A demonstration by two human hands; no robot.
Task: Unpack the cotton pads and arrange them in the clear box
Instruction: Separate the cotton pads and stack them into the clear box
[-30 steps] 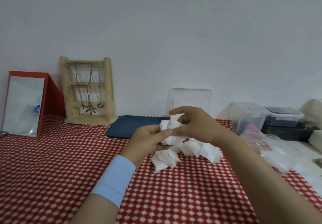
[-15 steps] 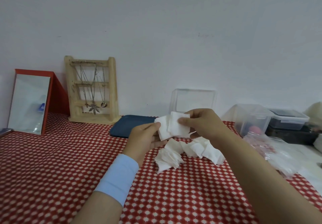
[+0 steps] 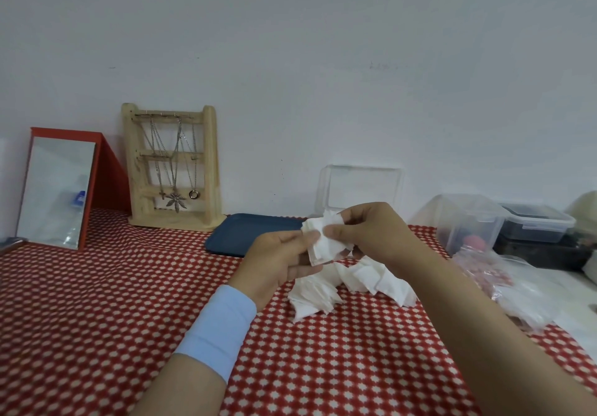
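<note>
A small stack of white square cotton pads [image 3: 325, 241] is held above the table between my two hands. My left hand [image 3: 277, 260] grips it from the left, with a light blue band on that wrist. My right hand [image 3: 371, 233] pinches it from the right and top. Below lies a loose heap of cotton pads [image 3: 349, 286] on the red checked cloth. The clear box [image 3: 360, 189] stands behind my hands against the wall, its lower part hidden. A crumpled plastic bag [image 3: 504, 280] lies to the right.
A dark blue tray [image 3: 245, 231] lies behind my left hand. A wooden necklace stand [image 3: 171, 170] and a red-framed mirror [image 3: 61, 189] stand at the back left. Clear plastic containers [image 3: 471, 221] and a lidded tub [image 3: 536, 225] sit at the back right.
My hands have kept working the held pads: from spread apart half a second ago, they are now pressed together into one stack. The view has shifted slightly.
</note>
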